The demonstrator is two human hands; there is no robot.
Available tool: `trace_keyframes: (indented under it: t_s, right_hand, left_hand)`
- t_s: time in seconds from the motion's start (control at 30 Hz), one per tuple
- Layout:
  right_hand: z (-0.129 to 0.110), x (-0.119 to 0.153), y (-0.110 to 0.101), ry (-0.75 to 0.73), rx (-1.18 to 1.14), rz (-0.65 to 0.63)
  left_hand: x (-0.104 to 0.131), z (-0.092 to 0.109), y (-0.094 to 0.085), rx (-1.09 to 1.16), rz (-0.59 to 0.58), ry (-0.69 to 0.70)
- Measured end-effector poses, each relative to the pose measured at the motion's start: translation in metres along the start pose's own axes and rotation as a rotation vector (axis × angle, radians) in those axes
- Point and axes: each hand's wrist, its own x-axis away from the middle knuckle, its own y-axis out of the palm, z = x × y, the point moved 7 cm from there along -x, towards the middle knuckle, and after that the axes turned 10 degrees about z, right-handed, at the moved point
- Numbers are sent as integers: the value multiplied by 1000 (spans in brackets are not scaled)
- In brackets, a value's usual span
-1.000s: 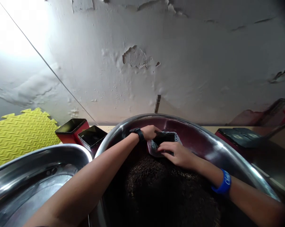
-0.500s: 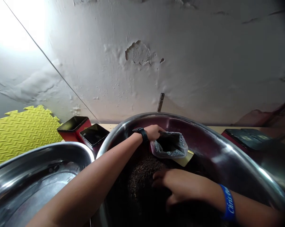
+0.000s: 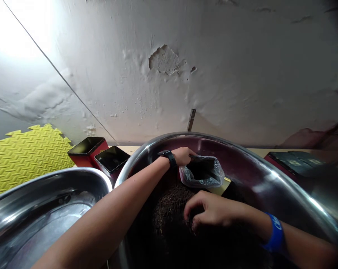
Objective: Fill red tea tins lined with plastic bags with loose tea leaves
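Observation:
My left hand (image 3: 182, 156), wearing a black watch (image 3: 169, 157), is closed on the rim of a tin lined with a clear plastic bag (image 3: 204, 183). The tin's mouth faces up; the inside looks dark. It stands within a large steel basin (image 3: 148, 144), among dark loose tea leaves (image 3: 170, 207). Lower right of the tin, my right hand (image 3: 213, 209) hovers over the leaves with fingers and thumb curled toward each other. Dark bits show between the fingertips. A blue wristband (image 3: 275, 233) circles that wrist. Beside the tin lies a gold-coloured flat piece (image 3: 223, 186), partly hidden.
Left of the basin sits a second steel basin (image 3: 101, 179). Behind it stand an open red tin (image 3: 89, 151) and an open black-rimmed tin (image 3: 112, 158). Dark-lidded tins (image 3: 294, 162) are at the right. A yellow foam mat (image 3: 31, 160) and a peeling wall (image 3: 115, 74) border the area.
My right hand has risen slightly from the leaves, and its fingers have curled in with dark bits at the tips. The left hand keeps its grip on the tin.

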Motion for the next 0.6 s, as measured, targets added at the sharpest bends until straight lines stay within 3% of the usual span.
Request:
trace_keyframes:
  t_s: [0.13, 0.27, 0.33, 0.43, 0.53, 0.6]
  right_hand:
    - [3, 0, -29, 96, -581, 229]
    - [17, 6, -65, 140, -766, 533]
    - [27, 12, -85, 133, -651, 724]
    - [32, 17, -106, 88, -165, 906]
    - [19, 15, -103, -64, 295, 902]
    - [8, 14, -93, -166, 428, 892]
  left_hand:
    - [0, 0, 0, -7, 4, 6]
    - [-1, -1, 2, -2, -8, 13]
    - [-1, -1, 2, -4, -13, 15]
    - [-1, -1, 2, -13, -6, 18]
    - [-1, 0, 1, -12, -1, 22]
    - [-1, -1, 1, -9, -7, 20]
